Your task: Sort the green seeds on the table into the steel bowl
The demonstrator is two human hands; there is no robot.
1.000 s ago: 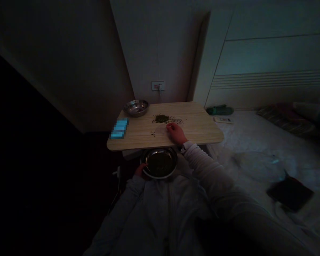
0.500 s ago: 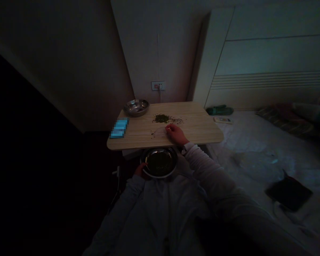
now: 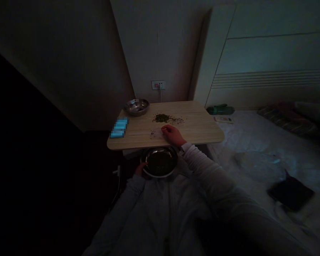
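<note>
My left hand [image 3: 140, 169] grips the near left rim of a metal bowl [image 3: 159, 175] below the table's front edge, thumb over the rim. Dark green grains, too dim to name, lie in the bowl. My right hand [image 3: 173, 134] is over the wooden table [image 3: 200, 124], fingers drawn together; whatever they hold is too small to make out. Just beyond it lies a small pile of green grains [image 3: 162, 118], with loose ones scattered to the right. A few dark bits [image 3: 152, 134] and a pale patch lie left of my fingertips.
A second metal bowl [image 3: 136, 107] stands at the table's back left corner. A phone with a lit, blurred screen [image 3: 119, 128] lies at the left edge. On the bed to the right are a green bottle [image 3: 220, 109], a pale phone-like object [image 3: 224, 120] and a black flat thing [image 3: 291, 193].
My right hand has moved slightly left across the table, its fingers still drawn together. My left hand and the bowl it holds have stayed in place.
</note>
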